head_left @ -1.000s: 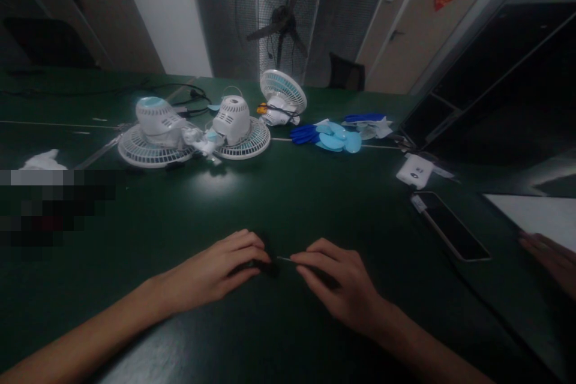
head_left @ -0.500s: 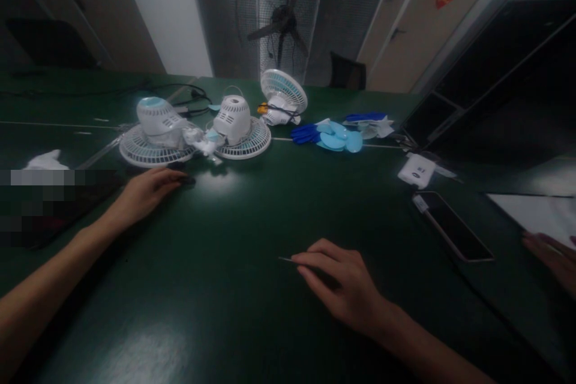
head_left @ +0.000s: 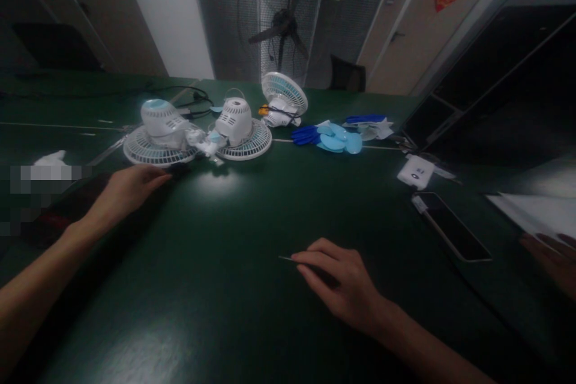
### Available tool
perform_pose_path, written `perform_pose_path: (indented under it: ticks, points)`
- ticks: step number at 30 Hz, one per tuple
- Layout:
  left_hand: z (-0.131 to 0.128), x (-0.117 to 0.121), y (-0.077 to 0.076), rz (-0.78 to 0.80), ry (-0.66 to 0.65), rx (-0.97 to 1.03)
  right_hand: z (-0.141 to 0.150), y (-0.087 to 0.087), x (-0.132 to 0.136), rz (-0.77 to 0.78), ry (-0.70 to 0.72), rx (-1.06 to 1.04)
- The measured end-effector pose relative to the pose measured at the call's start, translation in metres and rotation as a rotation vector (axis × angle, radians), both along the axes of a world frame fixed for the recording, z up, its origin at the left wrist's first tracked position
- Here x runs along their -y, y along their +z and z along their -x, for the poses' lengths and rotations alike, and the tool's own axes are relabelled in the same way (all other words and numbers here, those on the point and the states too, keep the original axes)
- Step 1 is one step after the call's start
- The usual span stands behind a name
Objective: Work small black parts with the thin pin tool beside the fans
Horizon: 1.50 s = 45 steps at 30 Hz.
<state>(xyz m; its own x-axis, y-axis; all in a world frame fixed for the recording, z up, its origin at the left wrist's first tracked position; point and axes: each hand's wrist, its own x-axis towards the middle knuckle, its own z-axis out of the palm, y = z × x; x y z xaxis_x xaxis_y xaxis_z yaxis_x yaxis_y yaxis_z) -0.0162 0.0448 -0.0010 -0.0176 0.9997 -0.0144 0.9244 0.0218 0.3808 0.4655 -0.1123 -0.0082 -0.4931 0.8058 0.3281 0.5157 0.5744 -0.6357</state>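
Note:
My left hand point(head_left: 123, 189) reaches out to the left over the green table point(head_left: 252, 216), fingers stretched forward and nothing in them. Its fingertips lie just short of a small dark part point(head_left: 180, 168) at the rim of a white and light-blue desk fan point(head_left: 157, 135) lying face down. Near the table's front, my right hand point(head_left: 344, 282) rests on the surface with its fingers closed on a thin metal tool point(head_left: 286, 259) whose tip pokes out to the left.
A second face-down fan point(head_left: 240, 129) and a third fan point(head_left: 283, 99) lie further back. Blue fan blades point(head_left: 333, 138), a white box point(head_left: 416, 171) and a phone point(head_left: 452, 234) sit to the right. Another person's hand point(head_left: 551, 258) is by a white sheet point(head_left: 535, 213).
My left hand left the right hand, carried the small dark part to the far left beside the fan, then drew back slightly from it. My right hand stayed put.

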Motion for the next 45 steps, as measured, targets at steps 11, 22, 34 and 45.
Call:
perform_pose_path:
  ticks: [11, 22, 34, 45]
  points:
    - [-0.058, 0.002, -0.006, -0.229, 0.03, 0.047, 0.002, 0.0, -0.001, -0.013, 0.002, 0.016]
    - [-0.058, 0.003, -0.005, -0.253, 0.094, 0.047, 0.003, 0.0, -0.001, -0.007, 0.017, 0.025]
    - [-0.047, -0.007, -0.011, -0.1, 0.162, 0.311, 0.003, 0.001, 0.0, 0.006, 0.015, 0.015]
    - [-0.077, 0.002, -0.004, 0.163, -0.059, 0.545, 0.005, 0.0, -0.002, 0.023, 0.0, 0.044]
